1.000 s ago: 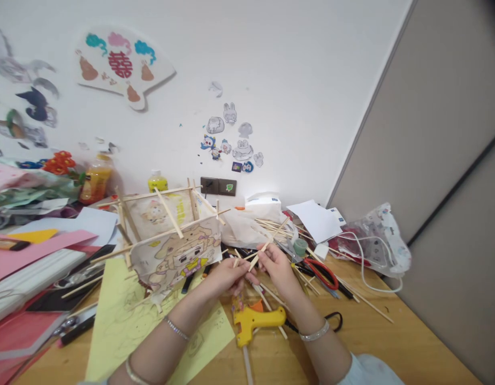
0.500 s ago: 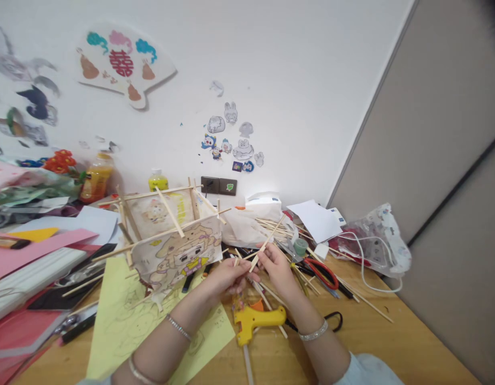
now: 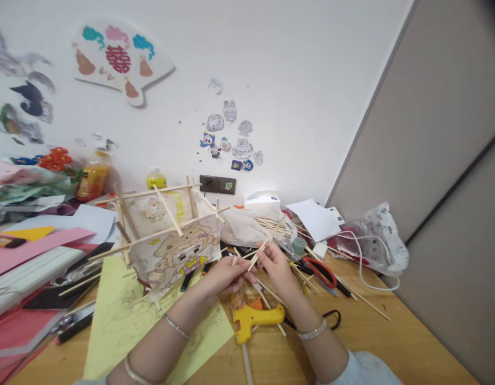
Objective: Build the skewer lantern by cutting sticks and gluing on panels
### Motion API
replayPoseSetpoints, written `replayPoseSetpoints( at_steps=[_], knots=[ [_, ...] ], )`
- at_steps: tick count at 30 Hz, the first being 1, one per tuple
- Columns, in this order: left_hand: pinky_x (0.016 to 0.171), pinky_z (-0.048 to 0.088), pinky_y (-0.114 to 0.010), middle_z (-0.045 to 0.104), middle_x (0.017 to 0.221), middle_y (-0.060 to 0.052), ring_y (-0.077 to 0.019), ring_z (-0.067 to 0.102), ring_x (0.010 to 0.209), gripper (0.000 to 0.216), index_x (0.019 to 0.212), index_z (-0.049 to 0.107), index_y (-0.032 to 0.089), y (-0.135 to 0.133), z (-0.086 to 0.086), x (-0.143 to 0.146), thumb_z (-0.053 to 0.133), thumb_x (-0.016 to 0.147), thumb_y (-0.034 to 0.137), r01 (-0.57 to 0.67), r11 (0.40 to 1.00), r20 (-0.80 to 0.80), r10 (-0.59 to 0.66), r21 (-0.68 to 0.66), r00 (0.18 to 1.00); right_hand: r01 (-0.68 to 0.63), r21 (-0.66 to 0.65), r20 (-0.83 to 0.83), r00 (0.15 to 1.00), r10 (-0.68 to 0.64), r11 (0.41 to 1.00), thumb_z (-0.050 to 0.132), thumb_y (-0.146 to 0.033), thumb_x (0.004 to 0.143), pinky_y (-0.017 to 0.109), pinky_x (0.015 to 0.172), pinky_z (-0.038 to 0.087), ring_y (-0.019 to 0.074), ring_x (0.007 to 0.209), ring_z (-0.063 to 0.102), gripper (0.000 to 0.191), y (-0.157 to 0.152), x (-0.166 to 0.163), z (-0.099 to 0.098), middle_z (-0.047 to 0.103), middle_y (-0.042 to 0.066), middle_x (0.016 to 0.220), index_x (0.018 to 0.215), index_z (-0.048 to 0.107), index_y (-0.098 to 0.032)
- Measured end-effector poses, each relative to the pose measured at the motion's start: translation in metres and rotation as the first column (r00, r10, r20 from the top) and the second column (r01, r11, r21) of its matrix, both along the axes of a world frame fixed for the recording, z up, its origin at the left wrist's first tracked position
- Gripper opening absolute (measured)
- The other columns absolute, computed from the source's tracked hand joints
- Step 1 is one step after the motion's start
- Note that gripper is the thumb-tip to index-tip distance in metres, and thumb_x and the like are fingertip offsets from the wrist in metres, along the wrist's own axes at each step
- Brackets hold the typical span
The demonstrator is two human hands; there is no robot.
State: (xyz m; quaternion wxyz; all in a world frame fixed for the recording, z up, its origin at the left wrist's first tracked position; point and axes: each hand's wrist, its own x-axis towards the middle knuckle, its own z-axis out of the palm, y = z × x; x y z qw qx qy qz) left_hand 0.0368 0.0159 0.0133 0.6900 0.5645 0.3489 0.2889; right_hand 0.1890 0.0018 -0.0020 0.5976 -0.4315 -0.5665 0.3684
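My left hand (image 3: 227, 276) and my right hand (image 3: 274, 266) meet above the wooden table (image 3: 391, 342), fingers pinched round thin wooden sticks (image 3: 256, 257) that cross between them. One stick slants up to the right past my right fingertips. Just left of my hands stands a stick-framed paper lantern (image 3: 170, 235) with cartoon drawings on its panels. A yellow glue gun (image 3: 255, 318) lies on the table right below my hands.
Red-handled scissors (image 3: 321, 270), loose sticks (image 3: 279, 224) and pens lie to the right. A patterned plastic bag (image 3: 371, 235) and white cable sit far right. Yellow paper (image 3: 122, 321), pink sheets (image 3: 38, 246) and bottles (image 3: 92, 176) crowd the left, against a sticker-covered wall.
The view has shifted slightly. My hands stay together on the sticks, with the slanted stick tilted a little differently.
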Motion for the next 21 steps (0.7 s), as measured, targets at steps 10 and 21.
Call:
replayPoseSetpoints(
  at_steps=[10, 21],
  knots=[
    [0.039, 0.021, -0.021, 0.055, 0.049, 0.0, -0.0051, 0.032, 0.036, 0.065, 0.063, 0.059, 0.013, 0.003, -0.001, -0.002, 0.043, 0.07, 0.075, 0.052, 0.966, -0.138, -0.018, 0.252, 0.99, -0.092, 0.017, 0.036, 0.995, 0.091, 0.996, 0.056, -0.037, 0.08, 0.024, 0.062, 0.041, 0.012, 0.064, 0.049, 0.018, -0.005, -0.003, 0.003, 0.05, -0.004, 0.068, 0.077, 0.052, -0.02],
    [0.055, 0.031, -0.023, 0.042, 0.059, 0.004, -0.0106, 0.037, 0.058, 0.051, 0.061, 0.045, 0.018, 0.009, -0.003, 0.001, 0.043, 0.076, 0.066, 0.002, 0.818, -0.136, 0.093, 0.575, 0.986, 0.073, 0.021, 0.37, 0.926, -0.075, 0.997, 0.035, -0.044, 0.09, 0.027, 0.069, 0.046, 0.0159, 0.072, 0.057, 0.033, -0.003, 0.022, 0.016, 0.059, 0.001, 0.075, 0.093, 0.056, -0.018]
  ],
)
